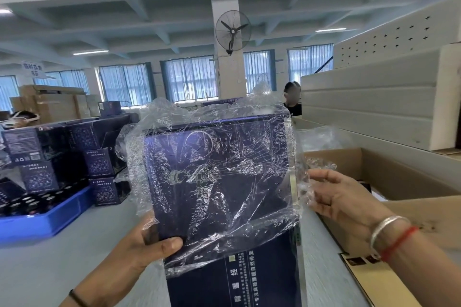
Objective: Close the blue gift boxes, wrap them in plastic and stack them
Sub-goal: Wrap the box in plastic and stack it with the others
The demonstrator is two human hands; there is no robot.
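- A wall fan [233,31] hangs on a pillar.
- A blue tray [47,219] sits on the desk [50,269].
- An open cardboard carton [389,172] stands at right.
- White foam boards [369,107] are stacked behind it.

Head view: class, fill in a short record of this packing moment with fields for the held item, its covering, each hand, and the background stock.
held item: blue gift box, closed, raised off the table
covering: clear plastic wrap, crinkled over the upper part; the lower printed end is bare
left hand: grips the box's lower left corner
right hand: pinches the wrap's loose edge beside the box
background stock: stacked blue boxes at left; blue tray of jars
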